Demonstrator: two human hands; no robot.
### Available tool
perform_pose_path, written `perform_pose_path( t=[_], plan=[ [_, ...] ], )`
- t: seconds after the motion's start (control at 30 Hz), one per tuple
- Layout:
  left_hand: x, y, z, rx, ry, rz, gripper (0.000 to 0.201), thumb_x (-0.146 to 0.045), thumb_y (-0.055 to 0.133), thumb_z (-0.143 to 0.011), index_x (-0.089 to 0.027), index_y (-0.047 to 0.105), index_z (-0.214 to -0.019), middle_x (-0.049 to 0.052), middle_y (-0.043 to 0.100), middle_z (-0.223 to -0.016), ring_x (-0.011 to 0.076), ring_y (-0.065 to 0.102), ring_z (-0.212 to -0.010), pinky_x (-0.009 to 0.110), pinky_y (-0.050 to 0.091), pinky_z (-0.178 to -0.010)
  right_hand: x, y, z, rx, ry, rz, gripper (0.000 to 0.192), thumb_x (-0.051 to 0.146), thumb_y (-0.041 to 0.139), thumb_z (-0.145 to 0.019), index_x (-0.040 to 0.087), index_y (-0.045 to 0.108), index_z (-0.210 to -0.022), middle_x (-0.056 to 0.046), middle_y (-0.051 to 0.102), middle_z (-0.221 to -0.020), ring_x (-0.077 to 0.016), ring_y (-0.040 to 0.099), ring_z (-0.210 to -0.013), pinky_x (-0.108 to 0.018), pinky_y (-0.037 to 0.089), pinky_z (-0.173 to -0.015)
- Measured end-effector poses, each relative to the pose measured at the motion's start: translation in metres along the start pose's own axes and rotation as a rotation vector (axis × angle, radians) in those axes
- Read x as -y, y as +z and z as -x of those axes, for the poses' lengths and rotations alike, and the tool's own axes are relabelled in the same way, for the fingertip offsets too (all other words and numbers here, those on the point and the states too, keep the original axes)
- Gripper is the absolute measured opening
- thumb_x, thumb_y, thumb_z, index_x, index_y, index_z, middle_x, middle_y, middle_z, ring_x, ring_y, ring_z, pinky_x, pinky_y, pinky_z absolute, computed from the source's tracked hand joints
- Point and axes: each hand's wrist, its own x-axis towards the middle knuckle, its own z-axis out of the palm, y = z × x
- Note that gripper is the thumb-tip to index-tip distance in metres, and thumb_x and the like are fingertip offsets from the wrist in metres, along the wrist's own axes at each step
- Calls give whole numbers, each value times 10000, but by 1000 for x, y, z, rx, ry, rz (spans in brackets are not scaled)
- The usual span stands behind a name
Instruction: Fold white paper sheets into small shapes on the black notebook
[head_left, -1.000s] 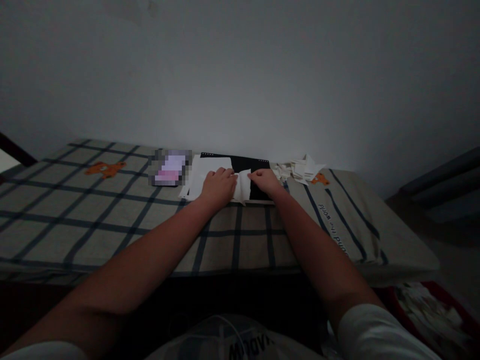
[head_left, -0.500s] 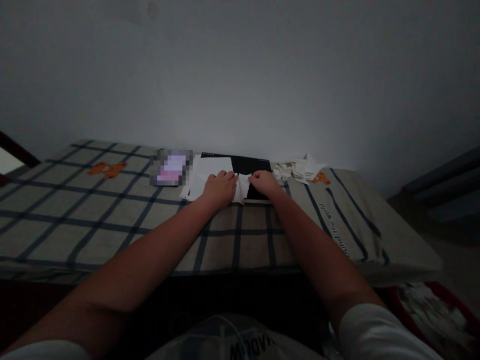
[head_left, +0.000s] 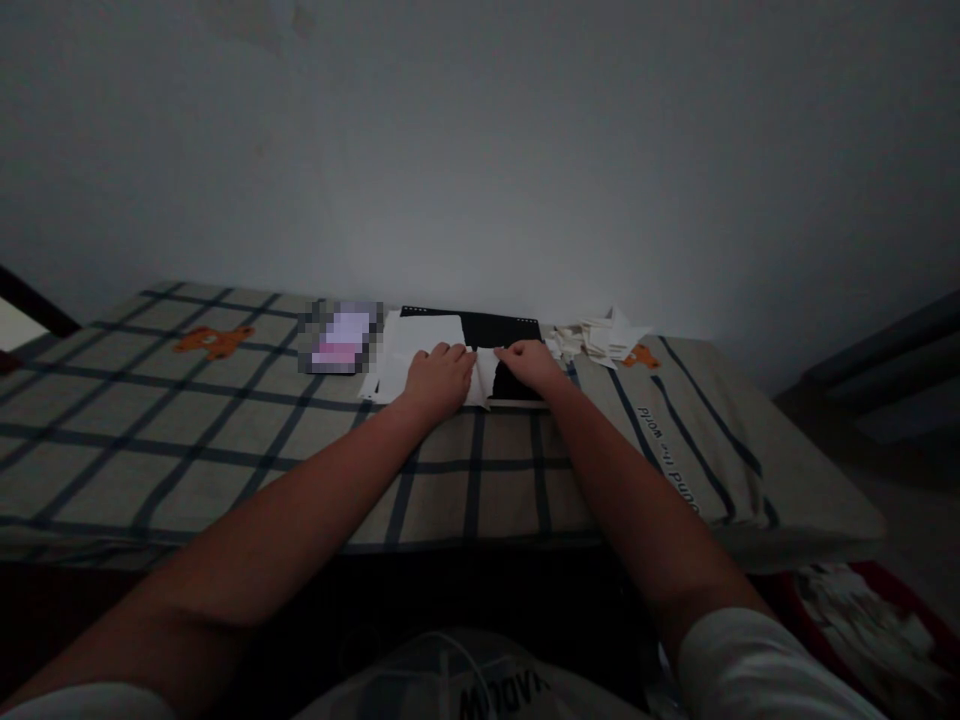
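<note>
Both hands pinch a small white paper piece (head_left: pixel 486 373) lying on a black punched-edge sheet (head_left: pixel 504 330) on the checked bed cover (head_left: pixel 225 420). The left hand (head_left: pixel 439 378) and right hand (head_left: pixel 529 362) grip its side edges (long axis hard to tell). Since earlier it's narrower, with the hands closer. Folded white paper scraps (head_left: pixel 600 338) sit nearby.

Printed lettering on checked bed cover (head_left: pixel 225 440), right side, beside dark stripes: upside down, partly legible, "world" at far end, remainder unclear. Lettering on white garment (head_left: pixel 495 690), near bottom edge: inverted, not readable. No other text legible.
</note>
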Motion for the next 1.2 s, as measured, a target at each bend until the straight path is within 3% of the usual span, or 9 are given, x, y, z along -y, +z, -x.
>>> perform_pose_path(
  t=[0.1,0.23,0.7,0.97,1.2],
  plan=[
    [-1,-1,0,9,-6,-2,340,-310,298,-936,-239,535,-1170,89,558,-1154,256,464,-1041,388,360,-771,2,-2,1,37,10,-83,426,498,485,-796,137,677,-675,-25,598,-612,-119,507,-585,-232,316,-540],
    [-2,-4,0,39,-24,10,347,-303,297,-938,-246,515,-1203,96,549,-1169,257,457,-1058,387,357,-789,2,-2,1,59,-9,-121,333,404,532,-776,122,687,-690,-21,609,-632,-112,514,-597,-222,331,-552],
    [0,-2,-1,42,9,-1,360,-338,277,-946,-215,546,-1151,103,555,-1122,249,468,-1036,366,376,-760,5,-1,4,43,3,140,262,340,499,-775,167,681,-699,-37,636,-695,-126,519,-616,-236,314,-556],
    [0,-3,-2,39,13,-18,357,-353,290,-944,-206,558,-1129,92,564,-1109,248,472,-1027,361,377,-739,2,0,3,39,-10,126,238,301,501,-761,160,679,-693,-37,641,-704,-123,526,-623,-230,320,-558],
    [2,-1,0,4,11,7,380,-410,291,-939,-230,541,-1162,80,566,-1122,254,468,-1036,386,375,-777,-3,0,2,3,-28,65,311,377,506,-796,145,667,-668,-29,608,-645,-117,499,-601,-237,297,-541]
  ],
)
